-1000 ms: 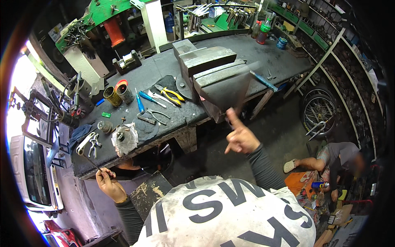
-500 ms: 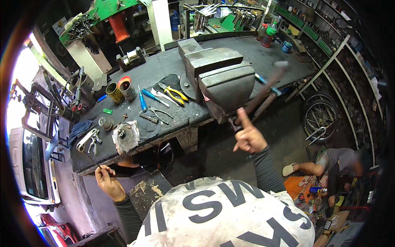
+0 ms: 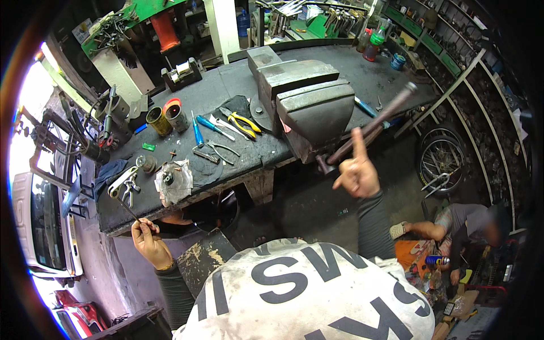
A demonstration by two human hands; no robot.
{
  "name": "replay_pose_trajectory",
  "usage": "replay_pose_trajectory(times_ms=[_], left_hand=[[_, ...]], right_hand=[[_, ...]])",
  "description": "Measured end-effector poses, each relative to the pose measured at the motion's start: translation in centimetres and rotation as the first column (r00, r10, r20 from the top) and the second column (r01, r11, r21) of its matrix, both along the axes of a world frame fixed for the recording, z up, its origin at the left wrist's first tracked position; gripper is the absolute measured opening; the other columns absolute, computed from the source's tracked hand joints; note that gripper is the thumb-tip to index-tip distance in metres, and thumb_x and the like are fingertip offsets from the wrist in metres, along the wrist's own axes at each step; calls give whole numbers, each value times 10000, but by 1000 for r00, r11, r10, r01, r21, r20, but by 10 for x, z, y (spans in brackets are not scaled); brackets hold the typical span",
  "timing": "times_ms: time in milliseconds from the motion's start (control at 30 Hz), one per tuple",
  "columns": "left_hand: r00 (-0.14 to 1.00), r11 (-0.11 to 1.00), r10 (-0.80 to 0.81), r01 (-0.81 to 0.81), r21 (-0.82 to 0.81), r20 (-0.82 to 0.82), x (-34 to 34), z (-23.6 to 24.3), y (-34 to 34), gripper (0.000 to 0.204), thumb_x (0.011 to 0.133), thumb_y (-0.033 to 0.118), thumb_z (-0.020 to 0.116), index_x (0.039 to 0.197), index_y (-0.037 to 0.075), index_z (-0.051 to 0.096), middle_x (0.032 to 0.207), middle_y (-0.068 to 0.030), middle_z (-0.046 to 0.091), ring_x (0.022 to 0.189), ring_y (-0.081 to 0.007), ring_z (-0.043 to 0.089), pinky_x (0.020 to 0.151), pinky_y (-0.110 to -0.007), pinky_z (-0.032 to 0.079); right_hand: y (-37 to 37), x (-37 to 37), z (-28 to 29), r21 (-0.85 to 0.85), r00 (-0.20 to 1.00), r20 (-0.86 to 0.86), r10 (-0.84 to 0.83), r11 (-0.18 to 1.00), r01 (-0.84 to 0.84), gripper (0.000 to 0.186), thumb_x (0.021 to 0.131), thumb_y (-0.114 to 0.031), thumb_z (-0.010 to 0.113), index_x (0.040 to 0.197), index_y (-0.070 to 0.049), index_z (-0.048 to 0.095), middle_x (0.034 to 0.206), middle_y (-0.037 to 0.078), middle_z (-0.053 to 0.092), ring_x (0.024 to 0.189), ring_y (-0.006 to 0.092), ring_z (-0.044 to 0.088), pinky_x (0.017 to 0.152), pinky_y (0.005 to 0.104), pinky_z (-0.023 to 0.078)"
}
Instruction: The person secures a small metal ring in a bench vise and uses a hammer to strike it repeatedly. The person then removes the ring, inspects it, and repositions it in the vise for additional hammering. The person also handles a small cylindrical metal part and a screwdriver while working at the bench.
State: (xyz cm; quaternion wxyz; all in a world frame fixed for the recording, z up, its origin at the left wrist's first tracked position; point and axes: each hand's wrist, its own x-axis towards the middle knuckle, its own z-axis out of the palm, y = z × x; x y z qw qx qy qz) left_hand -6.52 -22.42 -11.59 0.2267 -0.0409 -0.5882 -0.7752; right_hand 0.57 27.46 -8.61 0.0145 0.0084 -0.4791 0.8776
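My left hand (image 3: pixel 148 241) is closed on a thin dark metal rod (image 3: pixel 129 210) at the bench's front left edge. The rod's far end reaches up beside the locking pliers (image 3: pixel 122 180). My right hand (image 3: pixel 361 177), index finger stretched out and thumb apart, is just in front of the vise handle (image 3: pixel 378 120). It holds nothing that I can see. The handle slants up to the right from the screw of the big grey bench vise (image 3: pixel 315 110). Left of the vise lie yellow-handled pliers (image 3: pixel 245 126), blue-handled screwdrivers (image 3: pixel 198 133) and bare metal pliers (image 3: pixel 221 152).
A small metal part (image 3: pixel 168 179) sits on a stained cloth on the dark workbench (image 3: pixel 226 85). Two tins (image 3: pixel 159 122) stand farther back. Bottles (image 3: pixel 372 45) stand at the far right. A person (image 3: pixel 470 224) crouches on the floor at right, near a spoked wheel (image 3: pixel 441 157).
The vise handle, blurred before, has swung a little to the right. My right hand has moved right and slightly up. My left hand still grips the rod.
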Motion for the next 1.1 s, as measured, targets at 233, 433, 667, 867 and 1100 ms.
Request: replay_pose_trajectory(times_ms=[233,433,667,867,1100], left_hand=[[998,998,-63,63,-2,-7,-10,1,14,117,967,113,487,1002,10,529,887,-37,513,724,-83,456,622,-214,390],[979,979,-202,203,24,-35,-14,18,61,97,960,108,499,965,12,508,884,-41,491,724,-91,439,647,-211,393],[925,947,-319,320,-28,-208,-13,66,109,117,945,112,510,903,14,463,867,-60,438,731,-122,416,641,-233,365],[918,934,-358,350,-76,-171,21,77,227,149,928,144,543,861,22,488,837,-58,457,707,-120,421,622,-238,364],[749,758,-643,652,-7,162,55,24,413,91,925,112,540,888,31,554,806,19,511,666,-38,424,586,-191,346]], right_hand=[[-1,4,-158,44,710,693,122,976,-211,902,767,5,471,1481,-289,4,539,-25,319,421,102,345,648,475,544],[-81,-17,-93,-127,898,318,302,953,-275,810,859,-36,452,1484,-309,15,797,103,571,646,203,597,731,372,532],[-65,20,-108,81,875,289,390,900,-428,768,831,21,484,1484,-129,109,832,89,592,683,143,608,654,270,523],[18,49,-60,364,902,275,332,832,-418,559,873,-33,499,1403,-66,324,889,56,562,786,111,563,728,245,486],[146,30,71,554,819,-574,-22,726,408,651,837,-382,599,1344,-30,395,1202,118,506,1149,208,461,918,346,400]])
